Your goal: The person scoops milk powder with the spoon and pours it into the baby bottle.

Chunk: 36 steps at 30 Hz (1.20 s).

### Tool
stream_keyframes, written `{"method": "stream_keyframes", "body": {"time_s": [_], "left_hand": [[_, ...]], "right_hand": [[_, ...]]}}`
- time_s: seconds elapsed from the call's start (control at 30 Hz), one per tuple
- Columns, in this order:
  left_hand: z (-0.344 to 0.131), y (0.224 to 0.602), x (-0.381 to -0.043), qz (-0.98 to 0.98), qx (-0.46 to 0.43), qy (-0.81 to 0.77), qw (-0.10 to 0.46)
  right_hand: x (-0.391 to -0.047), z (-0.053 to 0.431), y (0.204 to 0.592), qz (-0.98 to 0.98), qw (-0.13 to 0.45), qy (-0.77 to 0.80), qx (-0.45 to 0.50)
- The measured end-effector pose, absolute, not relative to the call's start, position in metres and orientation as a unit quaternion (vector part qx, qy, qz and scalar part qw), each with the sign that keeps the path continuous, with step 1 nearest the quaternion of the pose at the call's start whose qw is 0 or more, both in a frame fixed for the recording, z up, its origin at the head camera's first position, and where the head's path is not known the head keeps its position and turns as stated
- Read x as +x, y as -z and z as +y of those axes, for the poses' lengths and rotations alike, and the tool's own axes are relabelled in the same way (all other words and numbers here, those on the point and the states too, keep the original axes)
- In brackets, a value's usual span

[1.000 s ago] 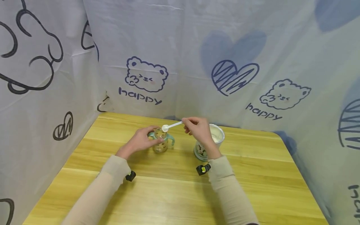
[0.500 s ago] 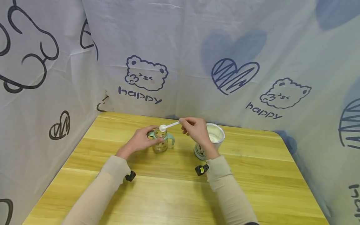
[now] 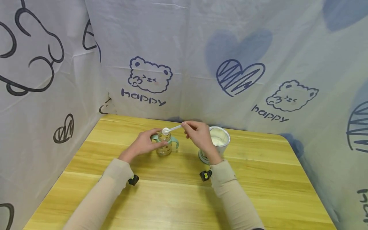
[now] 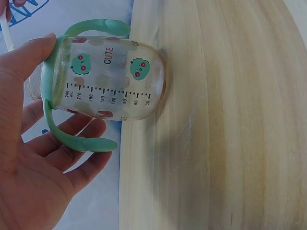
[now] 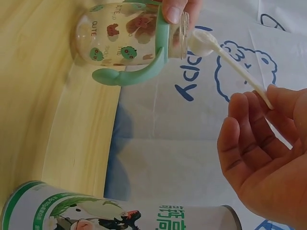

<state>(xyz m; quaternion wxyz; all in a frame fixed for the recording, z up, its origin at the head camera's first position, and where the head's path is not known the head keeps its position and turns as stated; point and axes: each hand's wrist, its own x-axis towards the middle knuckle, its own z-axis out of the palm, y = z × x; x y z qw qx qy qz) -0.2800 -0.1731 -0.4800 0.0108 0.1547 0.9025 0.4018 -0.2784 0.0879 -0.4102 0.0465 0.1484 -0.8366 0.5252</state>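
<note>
Our left hand (image 3: 146, 142) grips the bottle (image 4: 103, 79) upright on the table (image 3: 172, 198); our right hand (image 3: 199, 135) pinches the scoop (image 5: 201, 47) at its mouth (image 5: 184, 36). If we tip off-centre, powder (image 5: 203, 37) could spill outside.

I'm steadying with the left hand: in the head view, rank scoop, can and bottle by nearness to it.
1. Bottle: held in the left hand.
2. Scoop: at the bottle's mouth, handle in the right hand.
3. Can: out to the right.
</note>
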Motion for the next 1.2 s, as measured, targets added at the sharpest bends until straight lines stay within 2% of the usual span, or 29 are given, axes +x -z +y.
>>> {"method": "stream_keyframes", "body": {"time_s": [0.47, 1.2], "left_hand": [[-0.174, 0.477, -0.281, 0.902, 0.157, -0.403, 0.020], [-0.173, 0.479, -0.281, 0.901, 0.159, -0.404, 0.015]], "right_hand": [[-0.280, 0.088, 0.414, -0.852, 0.087, -0.466, 0.223], [-0.278, 0.092, 0.425, -0.845, 0.186, -0.361, 0.348]]}}
